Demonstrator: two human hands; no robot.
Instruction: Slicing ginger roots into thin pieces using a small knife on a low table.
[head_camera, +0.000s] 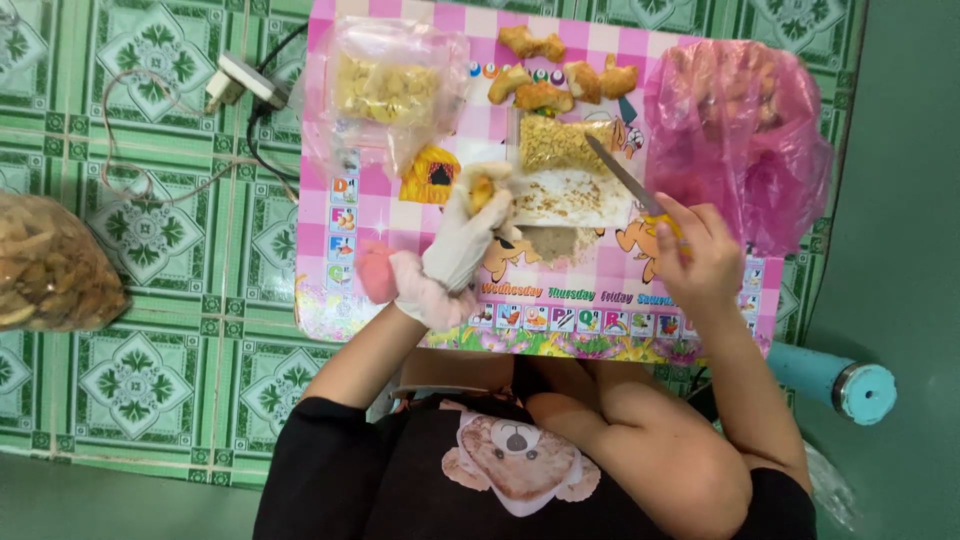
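Head view: our gloved left hand (462, 240) clasps a yellow fruit piece (482, 187) steady above the desk (400, 225); our right hand (700, 255), fist tight on a knife (622, 176), angles its blade toward it.

Clear bag (385, 90) left on table (330, 300); fruit pieces (560, 75) behind tray (570, 170); knife (620, 175) over tray.
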